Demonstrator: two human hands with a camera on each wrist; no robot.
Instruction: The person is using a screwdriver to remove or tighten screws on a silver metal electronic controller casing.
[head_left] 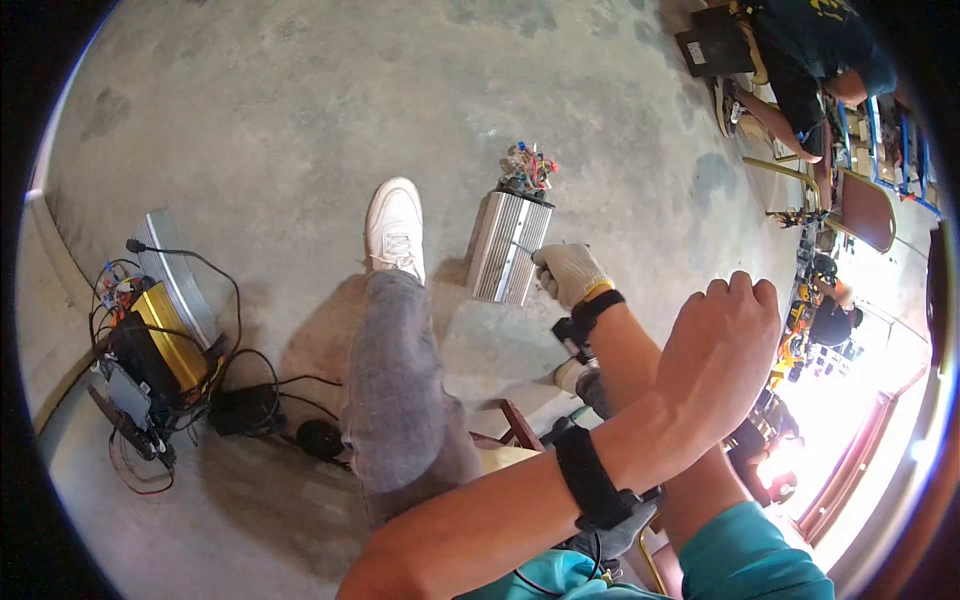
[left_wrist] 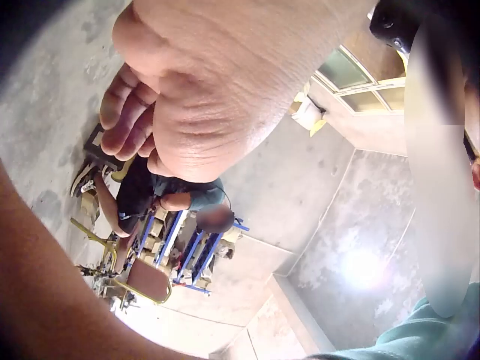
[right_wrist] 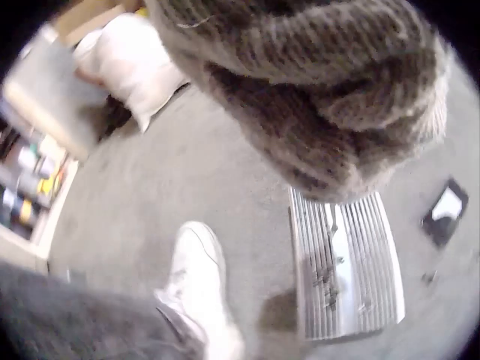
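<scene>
A finned silver metal case (head_left: pixel 508 250) lies on the floor, with a bundle of colored wires (head_left: pixel 530 168) at its far end. Beside its right edge, my gloved right hand (head_left: pixel 575 274) has curled fingers round a thin dark rod (head_left: pixel 524 248), which reaches over the fins. In the right wrist view the glove (right_wrist: pixel 322 97) hangs above the finned case (right_wrist: pixel 346 270) and hides the rod. My bare left hand (head_left: pixel 722 350) is raised, its forearm crossing over the right one. The left wrist view shows that hand (left_wrist: pixel 210 82) with loosely bent fingers and nothing in them.
Another silver case (head_left: pixel 180 275), a gold case (head_left: pixel 172 335) and black cables lie on the floor at left. A white shoe (head_left: pixel 396 228) stands between them and the finned case. At upper right are a seated person (head_left: pixel 800 60) and a brown chair (head_left: pixel 866 210).
</scene>
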